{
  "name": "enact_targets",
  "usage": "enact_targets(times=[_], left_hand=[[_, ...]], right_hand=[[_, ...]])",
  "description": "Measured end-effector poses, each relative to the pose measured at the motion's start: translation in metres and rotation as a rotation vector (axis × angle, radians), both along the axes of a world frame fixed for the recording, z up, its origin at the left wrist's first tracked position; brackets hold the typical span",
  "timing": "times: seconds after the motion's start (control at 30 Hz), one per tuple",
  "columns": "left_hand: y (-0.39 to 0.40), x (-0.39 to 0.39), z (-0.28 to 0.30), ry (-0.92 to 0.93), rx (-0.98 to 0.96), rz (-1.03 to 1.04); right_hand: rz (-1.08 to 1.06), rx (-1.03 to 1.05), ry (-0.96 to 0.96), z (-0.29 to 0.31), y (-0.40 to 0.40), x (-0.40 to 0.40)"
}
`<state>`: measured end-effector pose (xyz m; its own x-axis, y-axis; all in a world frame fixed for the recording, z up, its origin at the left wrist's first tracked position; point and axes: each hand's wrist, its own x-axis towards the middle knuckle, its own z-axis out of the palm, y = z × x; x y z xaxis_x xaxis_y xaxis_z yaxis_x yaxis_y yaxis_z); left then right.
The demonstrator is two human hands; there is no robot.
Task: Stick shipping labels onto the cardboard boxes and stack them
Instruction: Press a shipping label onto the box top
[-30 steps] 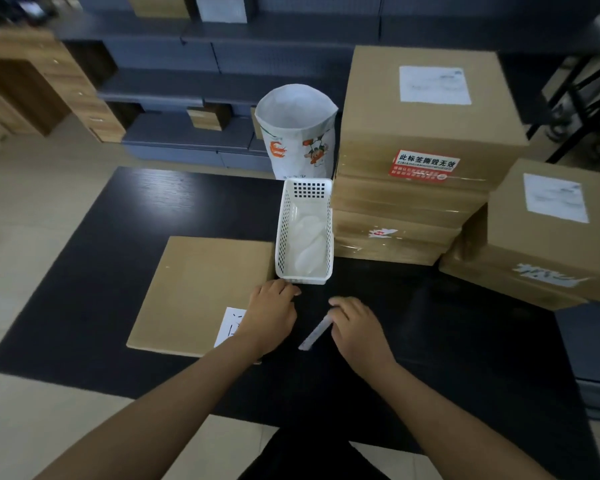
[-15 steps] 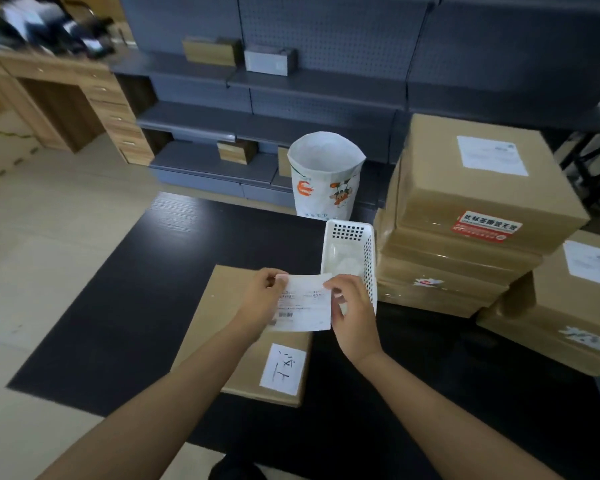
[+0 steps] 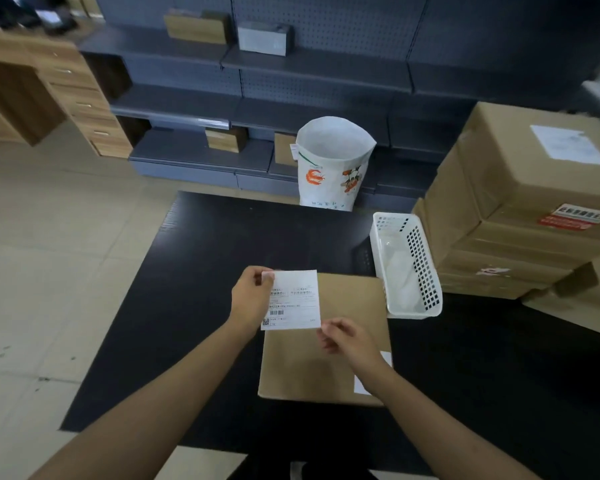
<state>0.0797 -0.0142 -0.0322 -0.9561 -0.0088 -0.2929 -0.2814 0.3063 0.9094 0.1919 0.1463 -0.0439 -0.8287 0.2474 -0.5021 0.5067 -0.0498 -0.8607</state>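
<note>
I am holding a shipping label up in the air, just over the flat cardboard box on the dark surface. My left hand pinches the top left corner of the label between thumb and finger. My right hand pinches the bottom right corner. The printed side faces me, and I can see a barcode on it.

The box under the label lies right in front of me. It has a small white sticker near its close right corner, partly hidden by my arm. A white basket touches the far right corner of the box. To the right stands a stack of boxes that already have labels on top.

I think I am at the sticking step. I cannot tell if the backing is off yet. Next I need to bring the label down flat on a bare part of the box, keep it straight, and press it smooth. After that the box can go on the stack.
</note>
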Motion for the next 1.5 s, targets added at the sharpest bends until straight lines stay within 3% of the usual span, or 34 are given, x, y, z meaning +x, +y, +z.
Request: enact_targets(times=[0.67, 0.77, 0.83, 0.9, 1.03, 1.2, 1.5], left_hand=[[-0.008, 0.010, -0.007, -0.140, 0.064, -0.036], [-0.006, 0.015, -0.008, -0.066, -0.154, -0.094], [-0.005, 0.020, -0.008, 0.098, -0.286, -0.161], [-0.001, 0.025, -0.006, 0.240, -0.233, -0.298], [0.009, 0.036, 0.000, 0.326, -0.185, -0.695], [0.015, 0.037, 0.004, 0.218, -0.022, -0.656], [0.018, 0.029, 0.013, 0.128, -0.013, -0.687]], right_hand=[[0.058, -0.070, 0.027, 0.011, -0.003, 0.016], [0.048, -0.078, 0.050, 0.014, -0.003, 0.017], [0.022, -0.078, 0.078, 0.015, -0.004, 0.015], [-0.002, -0.071, 0.122, 0.016, -0.005, 0.013], [0.030, 0.034, 0.203, 0.016, -0.001, 0.009], [0.082, 0.152, 0.240, 0.015, 0.005, 0.006], [0.180, 0.349, 0.253, 0.018, 0.014, 0.003]])
